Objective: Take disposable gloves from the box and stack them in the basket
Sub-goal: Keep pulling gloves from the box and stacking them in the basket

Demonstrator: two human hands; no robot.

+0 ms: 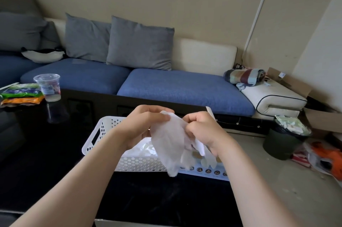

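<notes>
Centre frame: left hand (146,125) and right hand (201,130) both pinch one thin translucent glove (170,145) by its upper edge. It hangs limp over the white basket (103,134), which holds a pile (145,148). The box (209,171) touches the basket's right side, mostly hidden. The glove is likely feather-light, floppy and clingy; best held at the cuff.

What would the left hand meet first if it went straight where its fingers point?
The left hand would probably meet the right hand, just across the translucent white plastic glove both pinch.
</notes>
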